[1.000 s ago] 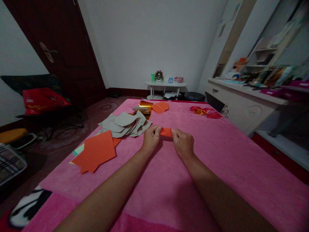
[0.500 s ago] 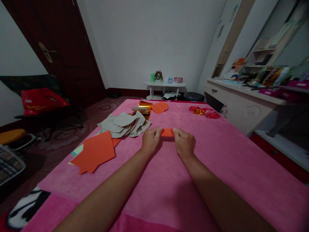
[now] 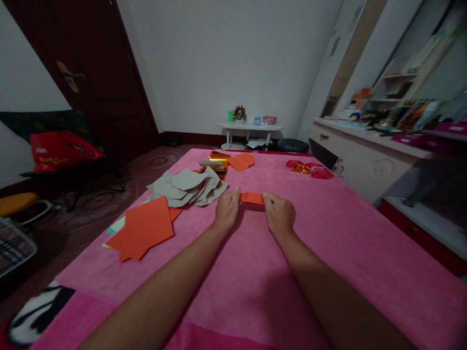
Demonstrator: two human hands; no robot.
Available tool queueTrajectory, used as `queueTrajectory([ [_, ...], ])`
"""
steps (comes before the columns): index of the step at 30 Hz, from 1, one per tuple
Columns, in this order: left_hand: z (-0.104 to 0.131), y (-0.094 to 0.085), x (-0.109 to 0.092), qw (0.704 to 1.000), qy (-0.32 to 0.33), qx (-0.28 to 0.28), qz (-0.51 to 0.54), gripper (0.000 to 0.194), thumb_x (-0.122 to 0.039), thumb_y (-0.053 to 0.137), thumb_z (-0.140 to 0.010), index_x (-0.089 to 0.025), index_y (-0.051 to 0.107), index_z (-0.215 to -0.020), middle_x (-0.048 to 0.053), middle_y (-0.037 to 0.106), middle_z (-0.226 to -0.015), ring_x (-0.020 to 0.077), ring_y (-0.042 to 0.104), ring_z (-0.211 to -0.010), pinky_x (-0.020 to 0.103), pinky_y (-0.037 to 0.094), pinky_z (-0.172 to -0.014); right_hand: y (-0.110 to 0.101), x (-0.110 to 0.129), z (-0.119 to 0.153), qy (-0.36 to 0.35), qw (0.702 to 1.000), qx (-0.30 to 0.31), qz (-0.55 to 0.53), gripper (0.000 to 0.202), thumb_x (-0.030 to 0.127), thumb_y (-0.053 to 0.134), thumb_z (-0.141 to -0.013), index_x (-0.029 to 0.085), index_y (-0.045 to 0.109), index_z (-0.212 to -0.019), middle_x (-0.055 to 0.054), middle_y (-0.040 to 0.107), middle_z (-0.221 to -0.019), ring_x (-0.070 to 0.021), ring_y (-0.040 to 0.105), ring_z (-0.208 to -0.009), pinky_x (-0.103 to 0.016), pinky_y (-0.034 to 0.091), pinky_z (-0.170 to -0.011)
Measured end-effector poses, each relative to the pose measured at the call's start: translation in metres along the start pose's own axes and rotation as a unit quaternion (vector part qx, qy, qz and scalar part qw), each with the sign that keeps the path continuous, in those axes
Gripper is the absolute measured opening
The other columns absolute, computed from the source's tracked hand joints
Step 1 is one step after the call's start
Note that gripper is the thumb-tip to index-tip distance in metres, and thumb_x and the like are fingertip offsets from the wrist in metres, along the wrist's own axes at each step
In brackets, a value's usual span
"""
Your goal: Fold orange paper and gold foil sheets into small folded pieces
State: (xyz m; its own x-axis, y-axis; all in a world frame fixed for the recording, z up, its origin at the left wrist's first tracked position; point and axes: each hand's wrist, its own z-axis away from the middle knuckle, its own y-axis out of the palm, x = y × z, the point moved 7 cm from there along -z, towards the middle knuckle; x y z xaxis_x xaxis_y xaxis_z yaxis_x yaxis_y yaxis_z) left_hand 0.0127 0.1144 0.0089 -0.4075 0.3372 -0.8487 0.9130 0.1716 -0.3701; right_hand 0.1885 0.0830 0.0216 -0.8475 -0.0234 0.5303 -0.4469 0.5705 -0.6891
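A narrow folded strip of orange paper (image 3: 252, 198) stretches between my two hands, just above the pink cloth (image 3: 328, 243). My left hand (image 3: 227, 209) grips its left end, the thumb raised a little. At the right end, my right hand (image 3: 279, 211) pinches the paper between thumb and curled fingers. Flat orange sheets (image 3: 146, 228) lie to the left of my left forearm, over paler coloured paper. Behind them is a loose pile of grey paper pieces (image 3: 182, 187).
Beyond the grey pile lie a shiny gold foil roll (image 3: 219, 159) and an orange paper piece (image 3: 241, 162). Red and gold wrappers (image 3: 306, 168) rest at the far right. A white side table (image 3: 250, 127) stands by the wall, and a cluttered dresser (image 3: 365, 141) is on the right.
My left thumb has lifted and my left hand has shifted slightly left, showing more of the orange strip. My right hand has stayed nearly in place.
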Motion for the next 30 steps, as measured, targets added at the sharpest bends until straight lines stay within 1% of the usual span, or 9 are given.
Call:
queueTrajectory([
  [2, -0.002, -0.001, 0.003, 1.000, -0.013, -0.001, 0.011, 0.061, -0.052, 0.017, -0.093, -0.018, 0.043, -0.050, -0.002, 0.041, -0.047, 0.0123, 0.042, -0.050, 0.025, 0.029, -0.052, 0.006, -0.011, -0.005, 0.031, 0.999, 0.018, -0.019, 0.041, 0.040, 0.040, -0.086, 0.020, 0.068, -0.064, -0.003, 0.060, -0.056, -0.0137, 0.047, -0.050, -0.025, 0.022, -0.048],
  [4, -0.004, -0.002, 0.005, 1.000, -0.021, -0.001, 0.019, 0.064, -0.052, 0.014, -0.093, -0.018, 0.045, -0.049, -0.001, 0.043, -0.046, 0.0128, 0.044, -0.050, 0.025, 0.030, -0.052, 0.012, -0.022, -0.010, 0.055, 0.997, 0.039, -0.039, 0.040, 0.038, 0.040, -0.083, 0.019, 0.066, -0.060, -0.001, 0.059, -0.052, -0.0134, 0.049, -0.047, -0.024, 0.024, -0.045],
  [7, -0.004, -0.001, 0.005, 0.999, -0.031, 0.001, 0.024, 0.064, -0.056, 0.016, -0.092, -0.018, 0.046, -0.049, -0.001, 0.043, -0.045, 0.0131, 0.045, -0.049, 0.025, 0.030, -0.052, 0.020, -0.034, -0.016, 0.072, 0.993, 0.065, -0.064, 0.038, 0.035, 0.040, -0.079, 0.019, 0.063, -0.054, 0.000, 0.054, -0.046, -0.0131, 0.049, -0.043, -0.023, 0.025, -0.042],
  [10, -0.001, 0.000, 0.003, 0.999, -0.037, 0.006, 0.019, 0.063, -0.059, 0.021, -0.090, -0.018, 0.045, -0.048, -0.001, 0.043, -0.044, 0.0129, 0.044, -0.047, 0.025, 0.031, -0.050, 0.024, -0.037, -0.019, 0.067, 0.991, 0.081, -0.078, 0.036, 0.033, 0.039, -0.076, 0.018, 0.059, -0.050, 0.002, 0.049, -0.042, -0.0122, 0.046, -0.041, -0.023, 0.025, -0.042],
  [13, 0.000, 0.000, 0.001, 0.999, -0.034, 0.008, 0.002, 0.062, -0.062, 0.026, -0.087, -0.018, 0.043, -0.047, -0.002, 0.041, -0.043, 0.0122, 0.041, -0.046, 0.025, 0.028, -0.049, 0.021, -0.033, -0.018, 0.046, 0.992, 0.084, -0.078, 0.035, 0.032, 0.040, -0.075, 0.018, 0.059, -0.049, 0.003, 0.046, -0.042, -0.0116, 0.043, -0.042, -0.023, 0.025, -0.044],
  [16, -0.001, 0.003, 0.000, 0.999, -0.025, 0.012, -0.024, 0.057, -0.061, 0.037, -0.084, -0.018, 0.042, -0.047, -0.004, 0.038, -0.044, 0.0109, 0.038, -0.046, 0.024, 0.025, -0.048, 0.013, -0.025, -0.013, 0.019, 0.995, 0.071, -0.068, 0.035, 0.033, 0.042, -0.076, 0.017, 0.058, -0.049, 0.003, 0.044, -0.044, -0.0110, 0.042, -0.045, -0.023, 0.024, -0.046],
  [20, 0.001, 0.008, -0.001, 0.998, -0.001, 0.029, -0.060, 0.046, -0.050, 0.047, -0.081, -0.017, 0.045, -0.048, -0.004, 0.037, -0.046, 0.0101, 0.036, -0.048, 0.024, 0.022, -0.050, 0.002, -0.011, -0.006, -0.014, 0.998, 0.034, -0.046, 0.036, 0.037, 0.045, -0.081, 0.018, 0.058, -0.053, 0.003, 0.044, -0.049, -0.0115, 0.042, -0.050, -0.024, 0.023, -0.050],
  [25, 0.009, 0.008, -0.012, 0.993, 0.047, 0.042, -0.096, 0.039, -0.043, 0.050, -0.082, -0.017, 0.051, -0.053, -0.003, 0.045, -0.051, 0.0122, 0.040, -0.053, 0.026, 0.021, -0.053, -0.005, -0.002, -0.002, -0.052, 0.998, 0.013, -0.044, 0.038, 0.040, 0.042, -0.088, 0.020, 0.062, -0.061, 0.001, 0.050, -0.052, -0.0128, 0.043, -0.051, -0.025, 0.023, -0.053],
  [30, 0.003, 0.002, -0.013, 0.994, 0.054, 0.014, -0.099, 0.036, -0.038, 0.042, -0.088, -0.017, 0.059, -0.063, 0.000, 0.055, -0.060, 0.0141, 0.047, -0.060, 0.024, 0.028, -0.057, -0.003, -0.002, -0.005, -0.097, 0.991, 0.030, -0.089, 0.034, 0.030, 0.042, -0.088, 0.019, 0.064, -0.064, -0.001, 0.061, -0.060, -0.0140, 0.052, -0.057, -0.023, 0.034, -0.057],
])
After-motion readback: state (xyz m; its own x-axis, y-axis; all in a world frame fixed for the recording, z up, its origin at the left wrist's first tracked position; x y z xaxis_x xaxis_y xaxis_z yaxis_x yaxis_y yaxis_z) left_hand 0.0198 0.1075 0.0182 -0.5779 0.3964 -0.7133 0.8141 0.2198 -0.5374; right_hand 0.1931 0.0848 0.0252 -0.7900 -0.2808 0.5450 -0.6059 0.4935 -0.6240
